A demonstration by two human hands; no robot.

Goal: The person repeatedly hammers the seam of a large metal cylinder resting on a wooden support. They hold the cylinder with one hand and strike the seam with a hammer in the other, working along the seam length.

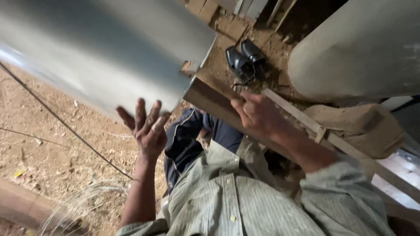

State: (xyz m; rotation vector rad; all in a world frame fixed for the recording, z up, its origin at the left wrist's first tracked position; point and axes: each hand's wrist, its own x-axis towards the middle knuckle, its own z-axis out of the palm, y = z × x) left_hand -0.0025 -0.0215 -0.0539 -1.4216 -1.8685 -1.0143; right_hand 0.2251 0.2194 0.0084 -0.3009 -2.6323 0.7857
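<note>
Left hand (146, 126), fingers spread, props the big grey metal cylinder (109, 48) from beneath; right hand (258, 114) grips the brown wooden plank (214, 101) beside it, steadying.

Single head-worn view, tilted steeply down over the striped shirt (227, 196); both hands (146, 126) are seen close up, dirt ground (52, 144) below. No second view is shared.

Bare brown dirt ground (52, 144) fills the view from seven to nine o'clock, crossed by a thin dark cable (65, 124); a wire coil (83, 201) lies at seven, black shoes (244, 59) at twelve, a pale round column (358, 48) at two, in daylight
</note>
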